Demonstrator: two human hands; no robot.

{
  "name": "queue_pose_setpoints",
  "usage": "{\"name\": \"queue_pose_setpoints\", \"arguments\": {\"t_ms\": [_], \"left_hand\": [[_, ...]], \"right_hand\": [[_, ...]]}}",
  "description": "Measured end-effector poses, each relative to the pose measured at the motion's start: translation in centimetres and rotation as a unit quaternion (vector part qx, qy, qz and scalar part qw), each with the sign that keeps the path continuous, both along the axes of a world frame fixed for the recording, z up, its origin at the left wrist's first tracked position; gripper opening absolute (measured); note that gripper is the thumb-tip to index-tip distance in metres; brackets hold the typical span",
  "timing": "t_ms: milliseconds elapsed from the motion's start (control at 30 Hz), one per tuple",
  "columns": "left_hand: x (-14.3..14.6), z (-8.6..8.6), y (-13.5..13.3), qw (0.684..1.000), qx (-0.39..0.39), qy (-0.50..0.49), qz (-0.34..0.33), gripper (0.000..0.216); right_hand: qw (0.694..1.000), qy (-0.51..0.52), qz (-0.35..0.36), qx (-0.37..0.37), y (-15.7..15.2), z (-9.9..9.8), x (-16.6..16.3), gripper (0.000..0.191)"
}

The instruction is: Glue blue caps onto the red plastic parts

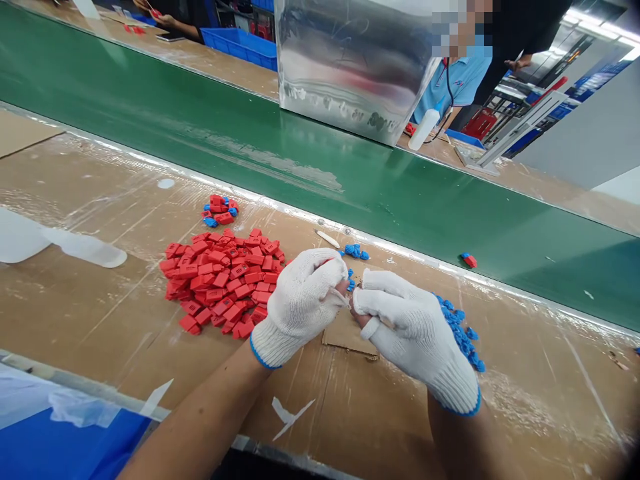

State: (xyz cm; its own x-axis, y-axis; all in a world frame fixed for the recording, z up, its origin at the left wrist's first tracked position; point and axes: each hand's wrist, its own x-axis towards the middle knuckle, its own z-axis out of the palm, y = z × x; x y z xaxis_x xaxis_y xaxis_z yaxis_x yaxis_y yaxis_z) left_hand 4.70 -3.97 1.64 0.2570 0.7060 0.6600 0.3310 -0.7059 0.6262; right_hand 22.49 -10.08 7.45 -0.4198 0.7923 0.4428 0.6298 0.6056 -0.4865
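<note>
Head: gloved hands (306, 293), illegible shirt logo (458, 83)

— Is any lettering legible in the scene?
— None can be read. A small mark (459, 82) shows on a co-worker's light-blue shirt (471, 75) at the far right, too small to make out.

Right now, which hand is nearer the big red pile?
Left: the left hand is beside the red pile; the right hand is farther off, near the blue pieces.
</note>
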Motion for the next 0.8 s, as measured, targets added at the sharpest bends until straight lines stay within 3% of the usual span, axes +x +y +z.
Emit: {"name": "queue_pose_setpoints", "arguments": {"t_ms": [133,267,433,500,600,667,733,800], "left_hand": [[0.1,0.1,-0.3,0.998,-0.027,-0.048,0.036,0.012],[0.4,0.0,-0.3,0.991,-0.063,-0.100,0.066,0.014],[0.3,-0.7,-0.3,0.990,-0.007,-0.103,0.093,0.008],[0.1,-0.9,-0.4,0.991,-0.012,-0.101,0.092,0.007],[-0.2,-0.8,-0.4,0.984,-0.093,-0.138,0.069,0.012],[-0.4,-0.6,-0.1,0.961,-0.179,-0.205,0.036,0.016],[-0.4,-0.6,0.3,0.922,-0.264,-0.282,-0.006,0.016],[-0.4,-0.7,0.8,0.883,-0.328,-0.333,-0.047,0.017]], "right_hand": [[0.996,-0.069,0.013,0.062,-0.6,-0.7,-1.6,0.025],[0.992,-0.112,0.006,0.058,-1.2,-1.8,-3.4,0.025],[0.998,0.024,0.018,-0.053,-1.4,-1.8,-4.0,0.023],[0.996,0.065,0.032,-0.043,-1.2,-1.4,-3.1,0.023],[0.992,0.081,-0.028,0.088,-0.5,-0.6,0.0,0.023],[0.982,0.090,-0.097,0.133,0.1,-0.3,2.7,0.027],[0.986,0.082,-0.110,0.095,0.9,-0.4,5.1,0.027],[0.996,0.049,-0.072,0.011,1.7,-0.9,6.6,0.024]]}}
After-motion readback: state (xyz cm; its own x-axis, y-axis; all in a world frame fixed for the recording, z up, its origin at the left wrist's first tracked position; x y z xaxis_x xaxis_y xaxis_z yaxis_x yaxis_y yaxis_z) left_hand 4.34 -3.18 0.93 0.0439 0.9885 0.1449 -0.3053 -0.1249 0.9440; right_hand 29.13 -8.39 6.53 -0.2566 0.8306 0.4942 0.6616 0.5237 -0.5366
